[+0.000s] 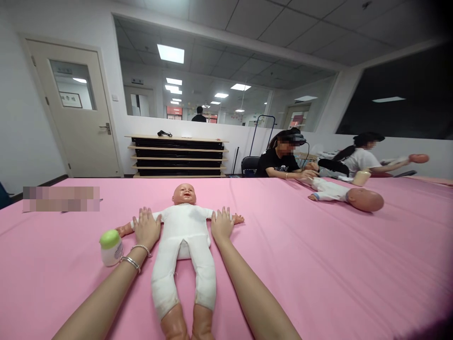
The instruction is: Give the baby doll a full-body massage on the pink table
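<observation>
A baby doll [186, 226] with a white cloth body lies face up on the pink table cover [283, 264], its head away from me and its arms spread. My left hand [146, 227] rests flat over the doll's arm on the left, fingers apart. Over the arm on the right lies my right hand [222, 224], its fingers also stretched out. Neither hand is closed round anything. A small jar [111, 248] with a green lid stands beside my left forearm, near the doll's hand.
Across the table at the right, a person [283, 156] in black handles another doll [364, 199]. Behind sits a person [364, 156] in white near a bottle [361, 177]. A blurred patch [62, 199] covers something at the far left. Shelves [177, 156] stand beyond the table.
</observation>
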Demonstrator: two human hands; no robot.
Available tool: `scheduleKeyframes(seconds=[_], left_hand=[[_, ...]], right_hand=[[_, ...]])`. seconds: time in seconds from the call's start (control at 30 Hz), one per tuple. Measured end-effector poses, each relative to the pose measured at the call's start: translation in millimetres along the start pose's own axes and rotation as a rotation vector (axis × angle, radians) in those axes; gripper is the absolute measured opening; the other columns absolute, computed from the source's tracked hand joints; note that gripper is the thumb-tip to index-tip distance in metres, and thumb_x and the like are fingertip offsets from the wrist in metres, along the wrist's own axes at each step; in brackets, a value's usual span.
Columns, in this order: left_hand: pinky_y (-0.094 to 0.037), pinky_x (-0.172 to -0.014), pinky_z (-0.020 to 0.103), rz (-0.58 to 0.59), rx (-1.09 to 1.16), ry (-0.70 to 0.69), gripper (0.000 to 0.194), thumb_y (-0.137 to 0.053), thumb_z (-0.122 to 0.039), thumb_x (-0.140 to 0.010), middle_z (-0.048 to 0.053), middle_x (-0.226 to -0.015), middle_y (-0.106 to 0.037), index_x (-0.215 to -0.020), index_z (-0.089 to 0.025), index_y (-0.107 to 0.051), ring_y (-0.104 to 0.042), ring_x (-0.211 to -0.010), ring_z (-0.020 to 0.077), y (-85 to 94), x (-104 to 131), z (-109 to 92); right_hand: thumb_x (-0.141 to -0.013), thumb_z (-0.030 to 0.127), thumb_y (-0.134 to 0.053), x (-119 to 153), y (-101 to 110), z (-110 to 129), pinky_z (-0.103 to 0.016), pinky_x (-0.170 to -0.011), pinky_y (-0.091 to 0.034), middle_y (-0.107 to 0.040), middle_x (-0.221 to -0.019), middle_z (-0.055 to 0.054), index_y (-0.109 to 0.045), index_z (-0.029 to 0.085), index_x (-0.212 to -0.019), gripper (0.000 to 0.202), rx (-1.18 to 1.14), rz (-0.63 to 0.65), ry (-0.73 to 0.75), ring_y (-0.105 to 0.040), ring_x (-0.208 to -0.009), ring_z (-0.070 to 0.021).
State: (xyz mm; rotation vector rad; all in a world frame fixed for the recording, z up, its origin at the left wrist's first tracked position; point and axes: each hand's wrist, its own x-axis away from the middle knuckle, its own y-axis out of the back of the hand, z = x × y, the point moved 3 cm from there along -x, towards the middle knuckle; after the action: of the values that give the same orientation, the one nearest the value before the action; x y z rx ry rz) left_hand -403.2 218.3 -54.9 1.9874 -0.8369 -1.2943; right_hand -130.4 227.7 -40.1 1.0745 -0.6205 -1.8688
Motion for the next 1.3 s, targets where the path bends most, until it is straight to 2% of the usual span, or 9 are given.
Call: scheduleKeyframes(seconds=[0.1,0.2,0.33,0.53,0.67,0.8,1.0,1.13,1.3], left_hand=[[-0.014,-0.111,0.043,-0.102,0.185,-0.018,0.066,-0.02,-0.043,-0.09,0.021,-0.143,-0.027,-0.138,0.003,-0.025,-0.019,-0.135,0.0263,6.2,-3,-8],[-0.017,-0.111,0.039,0.121,0.327,-0.216,0.062,-0.016,-0.041,-0.092,0.014,-0.145,-0.026,-0.141,-0.005,-0.021,-0.021,-0.135,0.0199,-4.0,-5,-22],[-0.015,-0.11,0.047,0.381,0.249,-0.345,0.053,-0.015,-0.039,-0.093,0.006,-0.142,-0.034,-0.14,-0.019,-0.028,-0.027,-0.133,0.0181,-21.6,-4,-26],[-0.012,-0.11,0.046,0.255,0.031,-0.18,0.061,-0.025,-0.048,-0.09,0.014,-0.133,-0.046,-0.129,-0.006,-0.046,-0.028,-0.132,0.0266,-17.3,-6,-11],[-0.007,-0.109,0.052,0.014,0.011,0.031,0.058,-0.027,-0.042,-0.09,0.019,-0.131,-0.046,-0.124,-0.001,-0.048,-0.022,-0.134,0.0298,-1.7,-7,-1],[-0.019,-0.11,0.043,-0.05,0.319,-0.073,0.053,-0.023,-0.038,-0.091,0.014,-0.139,-0.038,-0.132,-0.008,-0.041,-0.023,-0.134,0.0224,1.5,-8,-9],[-0.014,-0.111,0.043,0.397,0.435,-0.36,0.049,-0.019,-0.036,-0.093,0.002,-0.144,-0.032,-0.136,-0.022,-0.036,-0.024,-0.134,0.0175,-18.0,-4,-29],[-0.011,-0.11,0.048,0.339,0.166,-0.245,0.051,-0.023,-0.039,-0.092,0.004,-0.141,-0.038,-0.137,-0.019,-0.037,-0.022,-0.135,0.0245,-17.5,-4,-17],[-0.007,-0.109,0.053,0.07,0.104,-0.046,0.052,-0.032,-0.038,-0.088,0.016,-0.134,-0.044,-0.124,-0.005,-0.051,-0.021,-0.134,0.0306,0.6,-2,-1]], right_hand=[[-0.09,0.038,-0.017,-1,1,14,-0.044,-0.117,-0.006,-0.02,-0.147,-0.004,-0.04,0.017,-0.133,0.054,-0.147,-0.024,0.059,-0.013,-0.14,-0.0169],[-0.09,0.043,-0.015,-3,-16,33,-0.042,-0.117,-0.01,-0.012,-0.149,0.0,-0.023,0.021,-0.141,0.057,-0.279,0.24,0.199,-0.011,-0.141,-0.0132],[-0.09,0.046,-0.013,-5,-33,35,-0.046,-0.117,-0.006,-0.024,-0.146,0.002,-0.026,0.026,-0.139,0.055,-0.247,0.485,0.3,-0.019,-0.139,-0.0131],[-0.09,0.041,-0.018,-8,-20,9,-0.047,-0.115,-0.003,-0.053,-0.124,-0.01,-0.059,0.013,-0.111,0.054,-0.023,0.136,0.121,-0.031,-0.132,-0.0206],[-0.089,0.04,-0.022,-8,-11,7,-0.051,-0.113,0.007,-0.04,-0.136,-0.011,-0.056,0.011,-0.116,0.052,-0.082,-0.035,0.015,-0.019,-0.138,-0.0218],[-0.09,0.04,-0.012,-10,-13,23,-0.042,-0.117,-0.003,-0.024,-0.146,-0.002,-0.034,0.019,-0.136,0.055,-0.35,0.034,0.151,-0.014,-0.14,-0.0117],[-0.09,0.043,-0.018,0,-33,40,-0.041,-0.118,-0.007,-0.028,-0.144,0.003,-0.033,0.029,-0.136,0.051,-0.328,0.502,0.391,-0.022,-0.138,-0.0102],[-0.09,0.042,-0.018,-1,-33,24,-0.043,-0.117,-0.007,-0.033,-0.142,-0.001,-0.036,0.022,-0.135,0.053,-0.158,0.39,0.275,-0.025,-0.136,-0.0146],[-0.088,0.035,-0.028,-2,-16,9,-0.046,-0.116,0.003,-0.039,-0.137,-0.01,-0.046,0.009,-0.128,0.051,-0.082,0.098,0.014,-0.023,-0.137,-0.0212]])
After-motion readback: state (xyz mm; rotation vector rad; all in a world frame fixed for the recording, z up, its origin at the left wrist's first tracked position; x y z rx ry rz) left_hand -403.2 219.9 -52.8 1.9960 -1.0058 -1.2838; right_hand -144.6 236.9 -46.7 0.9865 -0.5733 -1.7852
